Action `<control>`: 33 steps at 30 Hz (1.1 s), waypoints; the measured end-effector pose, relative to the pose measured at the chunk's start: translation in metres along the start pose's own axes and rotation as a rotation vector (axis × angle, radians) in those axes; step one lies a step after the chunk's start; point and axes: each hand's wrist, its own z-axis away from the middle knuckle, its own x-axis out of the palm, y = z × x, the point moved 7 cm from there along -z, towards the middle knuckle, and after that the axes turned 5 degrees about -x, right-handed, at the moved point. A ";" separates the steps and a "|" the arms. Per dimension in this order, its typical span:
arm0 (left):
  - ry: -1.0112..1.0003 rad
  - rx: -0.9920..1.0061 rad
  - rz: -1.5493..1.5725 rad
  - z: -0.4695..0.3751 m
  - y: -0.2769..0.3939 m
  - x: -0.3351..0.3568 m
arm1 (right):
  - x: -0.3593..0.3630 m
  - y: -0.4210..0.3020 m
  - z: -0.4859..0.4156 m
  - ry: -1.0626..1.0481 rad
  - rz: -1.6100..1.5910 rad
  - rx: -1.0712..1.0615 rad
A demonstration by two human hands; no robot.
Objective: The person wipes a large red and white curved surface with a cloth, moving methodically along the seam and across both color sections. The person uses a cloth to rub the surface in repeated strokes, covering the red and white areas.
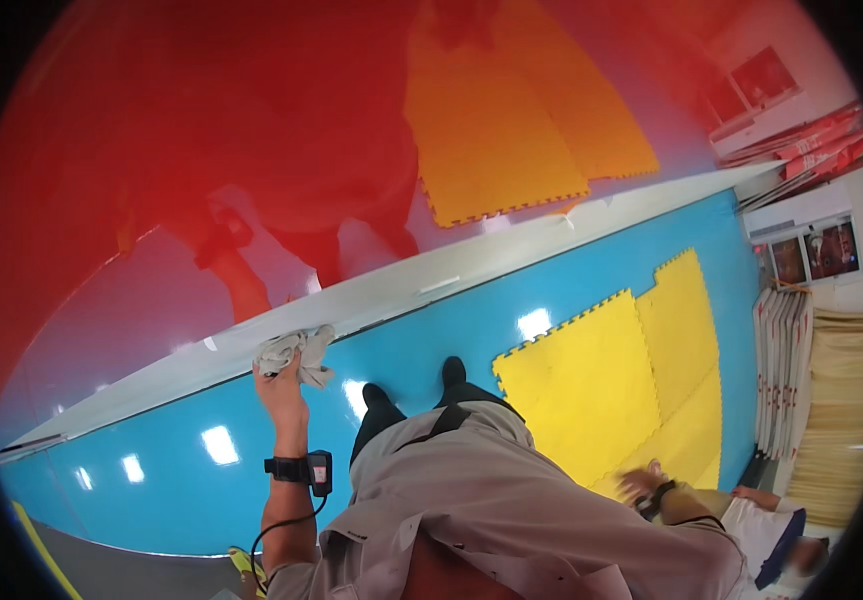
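My left hand (281,386) grips a crumpled light grey cloth (298,355) against the pale lower strip (371,304) of a large, glossy red panel (289,135). The red surface mirrors the arm, the floor and the yellow mats. My right hand (635,487) hangs at my right side over the yellow mats, blurred; whether it holds anything cannot be told. A black strap sits on each wrist, and a cable runs from the device on the left one.
Yellow interlocking foam mats (589,382) lie on the shiny blue floor (176,442) to my right. A person (765,525) is at the lower right. Stacked white panels (782,375) with red marks stand near the right wall. A grey floor area borders the blue at the lower left.
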 end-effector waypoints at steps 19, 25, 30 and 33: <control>0.005 -0.078 0.058 -0.026 -0.027 -0.037 | 0.162 -0.076 -0.064 -0.420 0.167 -0.287; -0.031 -0.019 0.010 -0.032 -0.038 -0.045 | 0.022 -0.053 0.027 0.135 -0.078 0.003; 0.004 -0.052 0.006 -0.028 -0.036 -0.040 | 0.095 -0.049 0.002 -0.088 -0.058 -0.030; -0.022 -0.104 0.019 -0.026 -0.029 -0.032 | 0.113 -0.080 -0.016 -0.186 -0.065 -0.082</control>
